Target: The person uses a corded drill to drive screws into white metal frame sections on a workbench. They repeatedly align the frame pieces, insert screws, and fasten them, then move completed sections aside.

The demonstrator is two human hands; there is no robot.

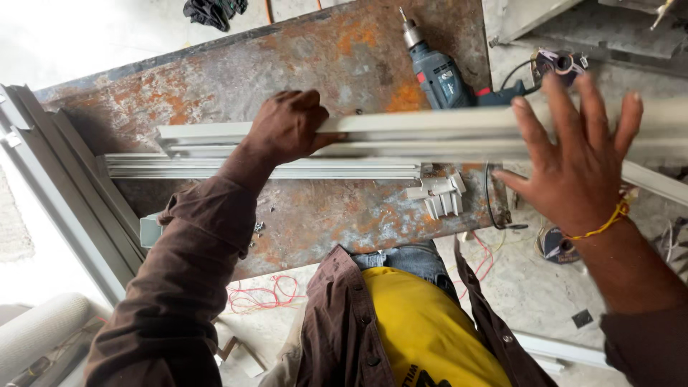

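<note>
Pale aluminium profile (430, 132): long, light grey channelled length lying left to right across the rusty steel table (344, 50), its left end near the table's left part, its right end running out past the table edge and out of view.
Left hand (290, 125): closed over the profile's far edge close to its left end, fingers curled down over it, holding it to the table.
Right hand (580, 161): open, fingers spread wide, palm facing the profile's right stretch; the grip is not closed on anything, and whether the palm touches the metal cannot be told.
Second grey profile (265, 168): a similar ribbed length lying just beside and nearer than the first, flat on the table, with a short pale offcut piece (441, 195) at its right end.
Blue-green corded power drill (441, 75): lying on the far right of the table, bit pointing away, touched by neither hand, its black cable trailing to the right.
Small screws (258, 228): a few loose ones at the near edge of the table, beside the left sleeve.
Grey frame sections (64, 186): leaning at the left, apart from the table.
Progress: as I judge it, the profile is laid and steadied but not yet worked; no fresh holes or fixings show along it, and the drill lies idle.
</note>
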